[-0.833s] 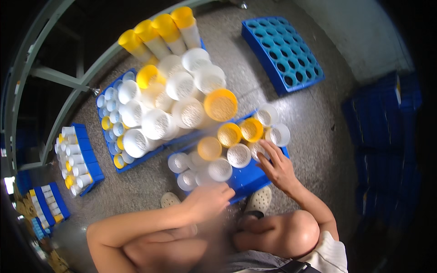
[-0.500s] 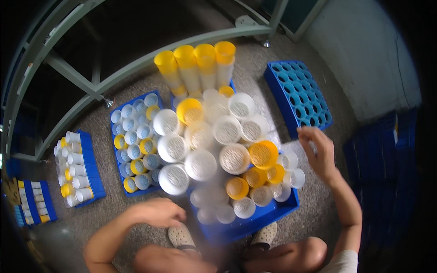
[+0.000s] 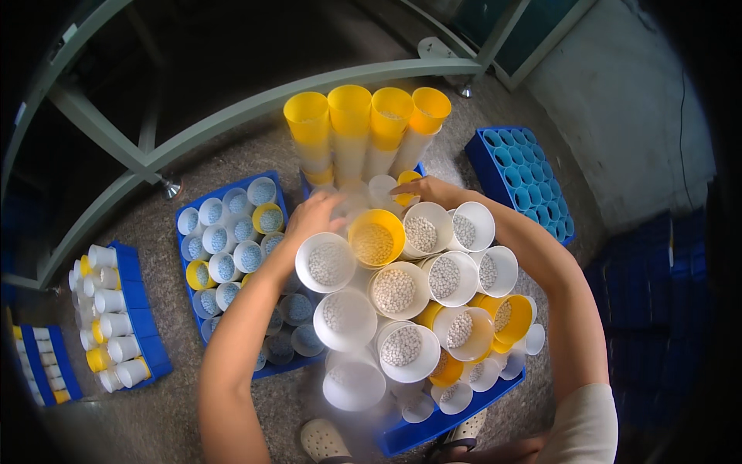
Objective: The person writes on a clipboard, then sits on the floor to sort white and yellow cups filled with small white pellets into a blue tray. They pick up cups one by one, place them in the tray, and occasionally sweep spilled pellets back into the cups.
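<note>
Tall stacks of white and yellow cups (image 3: 398, 294) holding white pellets stand close together in front of me. My left hand (image 3: 315, 215) reaches over the far left side of this group, just behind a white cup (image 3: 325, 261). Its fingers are apart and somewhat blurred, with nothing seen in them. Farther right, my right hand (image 3: 423, 190) stretches across to a small yellow cup (image 3: 407, 179); its fingertips are at the rim, spread and partly hidden by the cups in front. Between the hands are hazy translucent cups (image 3: 354, 199).
Four-tier-high yellow-topped cup columns (image 3: 349, 127) rise at the back. To the left sits a blue crate (image 3: 184, 272) of cups with bluish pellets, beyond it another crate (image 3: 147, 325). A blue crate with round holes (image 3: 529, 182) lies right. A metal frame (image 3: 309, 85) crosses behind.
Both hands have moved forward and inward, from beside the cups to the far side of the stacks. The view has shifted as well.
</note>
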Demonstrator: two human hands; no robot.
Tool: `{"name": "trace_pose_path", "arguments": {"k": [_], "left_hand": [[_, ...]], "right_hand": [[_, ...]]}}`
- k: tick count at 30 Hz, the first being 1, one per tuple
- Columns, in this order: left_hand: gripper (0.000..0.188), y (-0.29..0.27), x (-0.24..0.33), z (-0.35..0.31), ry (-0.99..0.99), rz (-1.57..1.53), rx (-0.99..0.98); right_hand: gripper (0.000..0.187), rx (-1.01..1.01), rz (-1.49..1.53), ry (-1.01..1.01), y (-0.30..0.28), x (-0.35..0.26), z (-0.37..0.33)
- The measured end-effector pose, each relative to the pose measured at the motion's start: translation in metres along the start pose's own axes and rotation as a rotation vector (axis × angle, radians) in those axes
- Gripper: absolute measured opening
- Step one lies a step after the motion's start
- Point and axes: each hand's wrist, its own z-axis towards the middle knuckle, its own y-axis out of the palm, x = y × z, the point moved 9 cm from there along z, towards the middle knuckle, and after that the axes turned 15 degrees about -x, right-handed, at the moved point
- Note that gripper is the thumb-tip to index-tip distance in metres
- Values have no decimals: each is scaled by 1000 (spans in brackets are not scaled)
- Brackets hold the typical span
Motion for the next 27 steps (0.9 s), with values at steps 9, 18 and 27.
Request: {"name": "trace_pose_path", "arguments": {"k": [9,18,27], "left_hand": [[41,56,-46,48,-115,-193,-141],[35,36,-53,52,-231,-151,-58],[39,-158,38,-109,-160,-71,146]], "right_hand": [[24,66,50,-73,24,16,25],[33,193,4,61,-9,25,8],[37,601,38,263,-122,14,-210]]}}
